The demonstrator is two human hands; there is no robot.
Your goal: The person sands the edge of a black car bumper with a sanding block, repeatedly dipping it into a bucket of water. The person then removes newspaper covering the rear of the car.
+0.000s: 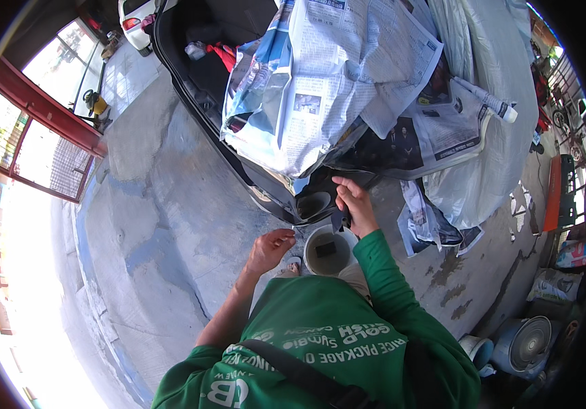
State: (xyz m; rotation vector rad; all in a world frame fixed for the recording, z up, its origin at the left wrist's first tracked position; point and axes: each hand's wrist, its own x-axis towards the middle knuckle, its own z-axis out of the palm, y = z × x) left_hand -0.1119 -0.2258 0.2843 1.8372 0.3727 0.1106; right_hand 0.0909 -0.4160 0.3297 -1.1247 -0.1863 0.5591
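My right hand is by the corner of a dark car body. Its index finger points out, while the other fingers curl round a small dark flat piece that hangs below the palm. My left hand hovers left of a white bucket, fingers curled in with the tips close together. Whether anything sits between them cannot be made out. The bucket stands on the floor in front of me and holds greyish water with a dark rectangular piece in it. A rounded opening shows in the car's corner.
Newspaper sheets cover much of the car, with clear plastic sheeting at its right. Loose newspaper hangs low. Metal drums and bags line the right wall. Grey concrete floor lies left, before a red-framed doorway.
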